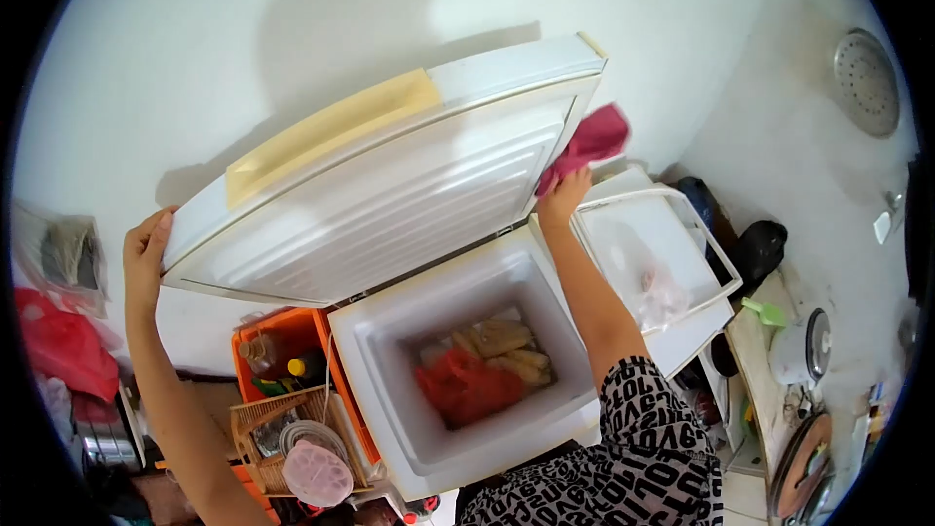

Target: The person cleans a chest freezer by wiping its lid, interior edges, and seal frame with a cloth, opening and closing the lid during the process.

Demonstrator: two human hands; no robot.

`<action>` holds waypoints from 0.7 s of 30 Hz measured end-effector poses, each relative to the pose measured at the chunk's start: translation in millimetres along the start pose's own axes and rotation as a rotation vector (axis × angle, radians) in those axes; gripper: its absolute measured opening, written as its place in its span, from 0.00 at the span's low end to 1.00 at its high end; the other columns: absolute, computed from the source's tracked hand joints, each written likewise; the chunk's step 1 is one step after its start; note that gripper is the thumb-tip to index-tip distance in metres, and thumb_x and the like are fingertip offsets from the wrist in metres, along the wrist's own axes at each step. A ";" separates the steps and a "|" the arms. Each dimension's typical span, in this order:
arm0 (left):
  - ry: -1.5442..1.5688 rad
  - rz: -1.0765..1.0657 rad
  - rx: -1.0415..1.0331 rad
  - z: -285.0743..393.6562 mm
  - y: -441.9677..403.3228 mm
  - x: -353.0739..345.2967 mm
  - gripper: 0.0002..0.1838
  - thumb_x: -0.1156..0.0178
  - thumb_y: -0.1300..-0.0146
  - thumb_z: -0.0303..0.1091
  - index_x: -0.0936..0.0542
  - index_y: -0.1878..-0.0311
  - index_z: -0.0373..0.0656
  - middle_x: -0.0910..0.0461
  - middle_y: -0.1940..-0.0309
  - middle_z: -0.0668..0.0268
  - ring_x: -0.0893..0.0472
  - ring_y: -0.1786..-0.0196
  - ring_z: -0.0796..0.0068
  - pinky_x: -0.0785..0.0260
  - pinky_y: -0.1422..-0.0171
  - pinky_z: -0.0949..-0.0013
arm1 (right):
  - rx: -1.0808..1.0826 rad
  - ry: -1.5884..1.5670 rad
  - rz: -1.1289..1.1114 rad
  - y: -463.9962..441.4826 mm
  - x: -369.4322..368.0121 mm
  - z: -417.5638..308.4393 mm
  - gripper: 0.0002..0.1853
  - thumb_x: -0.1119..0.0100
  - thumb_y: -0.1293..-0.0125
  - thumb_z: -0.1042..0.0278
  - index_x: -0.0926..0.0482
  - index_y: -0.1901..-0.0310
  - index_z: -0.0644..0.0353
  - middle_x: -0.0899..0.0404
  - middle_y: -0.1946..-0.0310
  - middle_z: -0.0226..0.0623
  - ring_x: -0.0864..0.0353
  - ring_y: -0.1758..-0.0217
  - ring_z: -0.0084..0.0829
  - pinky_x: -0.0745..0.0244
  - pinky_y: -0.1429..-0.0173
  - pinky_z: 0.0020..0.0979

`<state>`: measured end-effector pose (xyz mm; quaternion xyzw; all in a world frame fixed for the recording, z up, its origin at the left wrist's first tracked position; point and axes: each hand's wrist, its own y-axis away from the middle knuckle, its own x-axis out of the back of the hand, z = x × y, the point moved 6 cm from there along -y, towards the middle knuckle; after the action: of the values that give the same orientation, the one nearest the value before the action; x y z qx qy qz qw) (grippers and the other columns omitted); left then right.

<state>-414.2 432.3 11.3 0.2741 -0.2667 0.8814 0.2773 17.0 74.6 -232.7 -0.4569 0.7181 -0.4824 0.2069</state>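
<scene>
A white chest freezer (390, 468) stands below me with its lid (390, 185) raised and tilted against the wall side. My left hand (148, 244) grips the lid's left edge, fingers curled over the rim. In my right hand (565, 197) is a dark pink cloth (596, 136), held by the lid's right edge near the hinge side. A pale yellow handle strip (336, 136) runs along the lid's front. Inside the freezer lie a red plastic bag (467, 387) and several pale yellow packed items (502, 341).
An orange crate (248, 336) with bottles and a wicker basket (248, 429) stand left of the freezer. On the right are a white wire-framed tray (672, 244), black bags (760, 253) and a white pot (794, 351). A red bag (63, 341) hangs far left.
</scene>
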 end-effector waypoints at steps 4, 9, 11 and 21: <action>-0.094 0.036 -0.013 6.7 7.0 4.8 0.24 0.46 0.33 0.47 0.20 0.53 0.30 0.23 0.69 0.72 0.30 0.66 0.85 0.38 0.60 0.81 | -0.294 0.178 -0.338 102.2 -38.6 54.4 0.07 0.46 0.46 0.74 0.25 0.65 0.66 0.30 0.57 0.53 0.34 0.51 0.56 0.36 0.48 0.52; -0.185 0.126 -0.002 -8.0 4.6 24.6 0.23 0.46 0.32 0.45 0.20 0.52 0.30 0.22 0.64 0.71 0.29 0.62 0.84 0.38 0.53 0.80 | -0.488 0.369 -0.487 159.2 -57.2 75.8 0.10 0.44 0.46 0.72 0.25 0.63 0.68 0.30 0.54 0.54 0.29 0.53 0.50 0.31 0.52 0.47; -0.206 0.118 0.042 -13.0 4.3 29.6 0.23 0.46 0.32 0.46 0.20 0.52 0.30 0.22 0.64 0.71 0.29 0.61 0.84 0.38 0.52 0.80 | -0.772 0.099 -0.400 170.5 -67.2 90.8 0.09 0.45 0.45 0.72 0.24 0.64 0.67 0.28 0.59 0.50 0.27 0.57 0.47 0.31 0.53 0.46; -0.215 0.115 0.087 -22.1 3.9 30.5 0.24 0.45 0.33 0.48 0.20 0.52 0.31 0.22 0.65 0.71 0.28 0.61 0.83 0.37 0.50 0.79 | -0.963 -0.915 0.021 -5.8 41.2 -43.5 0.09 0.48 0.38 0.75 0.26 0.56 0.65 0.30 0.59 0.38 0.29 0.57 0.30 0.32 0.52 0.31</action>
<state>-445.3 453.7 13.7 0.3629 -0.2718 0.8721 0.1839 -33.0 60.6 -202.1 -0.6499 0.6977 0.1372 0.2683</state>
